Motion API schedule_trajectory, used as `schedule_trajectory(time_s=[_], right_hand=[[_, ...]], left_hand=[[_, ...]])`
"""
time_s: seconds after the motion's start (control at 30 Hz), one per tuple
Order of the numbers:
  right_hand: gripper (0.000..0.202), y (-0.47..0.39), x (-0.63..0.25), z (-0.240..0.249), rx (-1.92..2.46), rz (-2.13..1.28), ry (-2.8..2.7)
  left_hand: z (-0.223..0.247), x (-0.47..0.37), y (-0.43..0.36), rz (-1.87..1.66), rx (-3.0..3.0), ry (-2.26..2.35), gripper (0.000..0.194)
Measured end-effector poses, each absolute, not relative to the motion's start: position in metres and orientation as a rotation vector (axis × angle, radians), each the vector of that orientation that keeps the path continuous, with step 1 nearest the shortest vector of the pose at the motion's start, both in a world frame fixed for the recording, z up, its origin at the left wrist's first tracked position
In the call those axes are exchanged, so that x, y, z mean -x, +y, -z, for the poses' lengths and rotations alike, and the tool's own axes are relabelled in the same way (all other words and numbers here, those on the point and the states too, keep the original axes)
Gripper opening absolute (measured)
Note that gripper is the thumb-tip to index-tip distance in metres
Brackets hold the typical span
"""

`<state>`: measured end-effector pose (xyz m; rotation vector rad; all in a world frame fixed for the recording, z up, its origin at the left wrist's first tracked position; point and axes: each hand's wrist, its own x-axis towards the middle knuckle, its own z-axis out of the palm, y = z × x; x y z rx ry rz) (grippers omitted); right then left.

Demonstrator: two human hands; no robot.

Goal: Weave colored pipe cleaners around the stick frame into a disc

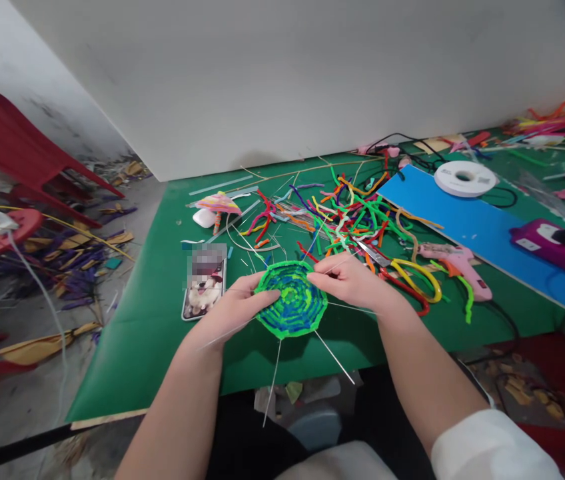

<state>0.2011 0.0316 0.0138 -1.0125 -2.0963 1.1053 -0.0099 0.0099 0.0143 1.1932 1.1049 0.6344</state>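
Observation:
A green and blue disc woven from pipe cleaners (pixel 290 310) is held up over the front of the table, with thin pale wires sticking out around its rim. My left hand (pixel 245 303) grips its left side, thumb lying on the face and fingers behind. At the upper right rim, my right hand (pixel 342 279) pinches the edge with thumb and finger; a wire passes by these fingers. Behind the disc lies a tangled heap of coloured pipe cleaners (pixel 362 213). Scissors with yellow and red handles (pixel 417 280) rest just right of my right hand.
On the green table (pixel 137 320) lie a phone (pixel 205 283), a small pink-striped umbrella shape (pixel 218 203), a pink glue gun (pixel 457 263), a blue board (pixel 462 220), a white spool (pixel 465 179) and a purple power strip (pixel 552 243). A red chair (pixel 17 147) stands left.

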Motion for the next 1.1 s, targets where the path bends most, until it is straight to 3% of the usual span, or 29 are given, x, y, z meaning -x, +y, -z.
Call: schedule_trajectory(time_s=[0.3, 0.63, 1.1], right_hand=[[0.037, 0.032, -0.193, -0.008, 0.935, -0.909, -2.092], [0.035, 0.034, -0.187, 0.003, 1.025, -1.002, -2.094], [0.036, 0.034, -0.182, 0.007, 1.009, -0.903, -2.143]], left_hand=[[-0.014, 0.01, 0.012, -0.647, -1.148, 1.115, 0.034], [-0.008, 0.013, 0.017, -0.593, -1.177, 1.113, 0.036], [-0.004, 0.01, 0.018, -0.695, -1.135, 1.218, 0.02]])
